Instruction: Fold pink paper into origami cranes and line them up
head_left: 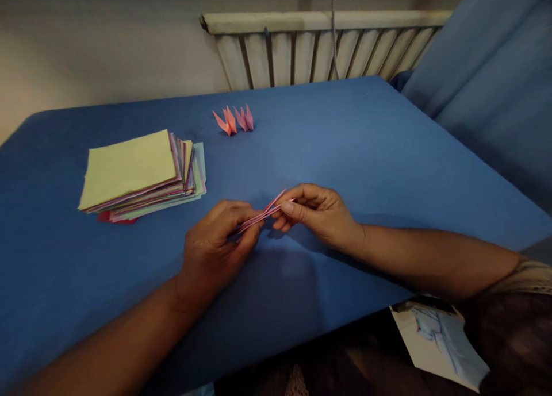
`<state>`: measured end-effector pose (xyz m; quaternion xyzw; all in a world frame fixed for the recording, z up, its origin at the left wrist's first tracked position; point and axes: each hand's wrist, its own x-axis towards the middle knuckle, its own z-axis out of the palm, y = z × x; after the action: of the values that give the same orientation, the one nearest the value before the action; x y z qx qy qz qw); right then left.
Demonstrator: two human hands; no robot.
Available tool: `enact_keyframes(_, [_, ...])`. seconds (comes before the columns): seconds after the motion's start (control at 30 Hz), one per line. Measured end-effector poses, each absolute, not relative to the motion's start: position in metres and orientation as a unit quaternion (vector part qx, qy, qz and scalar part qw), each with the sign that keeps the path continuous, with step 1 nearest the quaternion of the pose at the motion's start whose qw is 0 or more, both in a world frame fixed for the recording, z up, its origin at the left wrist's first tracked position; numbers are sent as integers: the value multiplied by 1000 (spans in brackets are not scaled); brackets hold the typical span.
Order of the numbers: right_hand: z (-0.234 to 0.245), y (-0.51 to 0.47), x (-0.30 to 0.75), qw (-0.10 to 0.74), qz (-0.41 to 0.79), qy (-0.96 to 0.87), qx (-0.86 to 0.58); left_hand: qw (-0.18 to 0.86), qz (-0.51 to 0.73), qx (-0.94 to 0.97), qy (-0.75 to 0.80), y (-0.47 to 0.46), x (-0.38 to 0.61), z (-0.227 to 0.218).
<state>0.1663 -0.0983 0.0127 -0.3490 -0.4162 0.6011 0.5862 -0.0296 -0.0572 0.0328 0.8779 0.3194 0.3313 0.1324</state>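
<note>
Between my two hands is a narrow piece of folded pink paper (268, 211), split into two thin points at its right end. My left hand (219, 235) is closed on its left part, thumb below and fingers above. My right hand (317, 215) pinches the right end between thumb and fingers. Both hands are held over the near middle of the blue table (345, 154). Farther back stand two folded paper cranes, an orange-pink crane (228, 122) and, touching or close to it, a purplish-pink crane (245, 119).
To the left lies a thick, uneven stack of coloured paper (129, 169), yellow on top, with a red sheet (116, 218) poking out below. Behind the table are a radiator (302, 51) and a hanging cord (333, 34). A blue curtain (487, 80) hangs at the right.
</note>
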Motion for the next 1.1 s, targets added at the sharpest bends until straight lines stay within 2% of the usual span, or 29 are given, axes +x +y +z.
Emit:
enact_keyframes(0.1, [13, -98, 167, 584, 594, -427, -353, 164, 330, 867, 336, -57, -29, 32])
enact_keyframes(0.5, [14, -100, 173, 584, 530, -506, -349, 432, 324, 766, 349, -58, -24, 38])
enact_keyframes(0.77, [11, -100, 177, 586, 562, -480, -332, 420, 314, 760, 384, -57, -27, 38])
enact_keyframes(1.03, [9, -96, 178, 569, 507, -491, -422, 452, 282, 740, 411, -56, -23, 42])
enact_keyframes(1.1, [7, -92, 181, 572, 455, -508, -455, 458, 264, 737, 422, -54, -24, 41])
